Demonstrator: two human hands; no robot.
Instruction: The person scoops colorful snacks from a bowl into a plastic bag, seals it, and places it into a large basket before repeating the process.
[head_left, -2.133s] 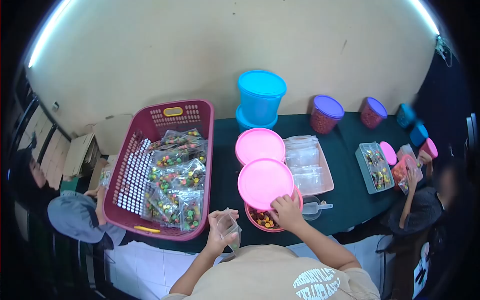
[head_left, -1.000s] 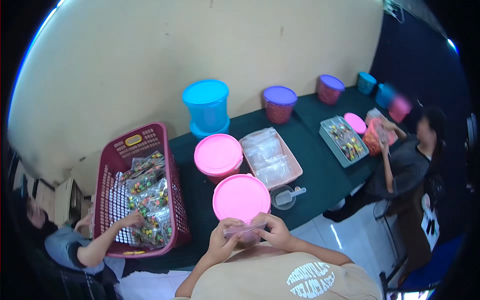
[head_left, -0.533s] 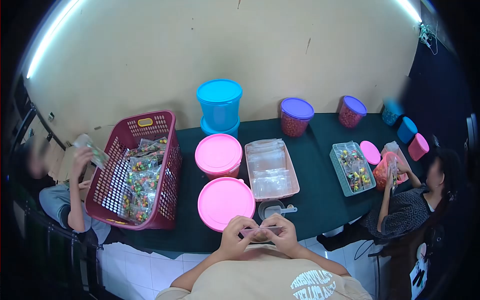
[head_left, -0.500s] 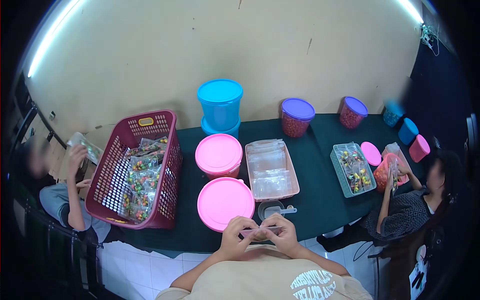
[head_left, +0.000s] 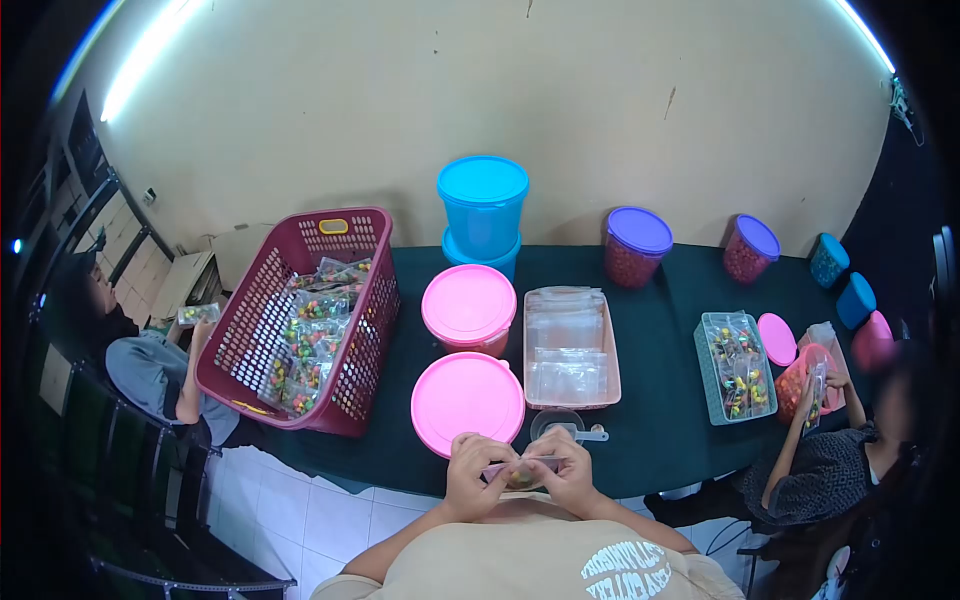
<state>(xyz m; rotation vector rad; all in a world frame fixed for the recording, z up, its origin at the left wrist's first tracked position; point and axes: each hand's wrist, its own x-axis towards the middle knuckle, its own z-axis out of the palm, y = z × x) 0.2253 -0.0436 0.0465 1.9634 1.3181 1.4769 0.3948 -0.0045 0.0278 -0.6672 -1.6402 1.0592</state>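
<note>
My left hand point(head_left: 478, 474) and my right hand point(head_left: 570, 472) pinch the two sides of a small clear bag point(head_left: 522, 476), close to my chest. Something greenish shows in its lower part. Just beyond my hands lies a round pink lid point(head_left: 468, 404). A clear cup with a pale-handled scoop point(head_left: 590, 435) stands next to my right hand. Farther back, a pink tray point(head_left: 613, 370) holds stacked clear empty bags point(head_left: 565, 375). To the left, filled bags of colourful pieces point(head_left: 318, 335) lie in a maroon basket point(head_left: 375, 350).
Stacked blue tubs point(head_left: 483, 205), a pink-lidded tub point(head_left: 468, 305) and purple-lidded tubs point(head_left: 640, 232) stand on the dark green table. A green basket point(head_left: 710, 375) of filled bags is at right. People at both sides point(head_left: 150, 365) point(head_left: 815, 470) hold filled bags.
The view has shifted, so the table's things appear farther right. The left co-worker's raised hand has come down with a bag. My hands remain on the small bag.
</note>
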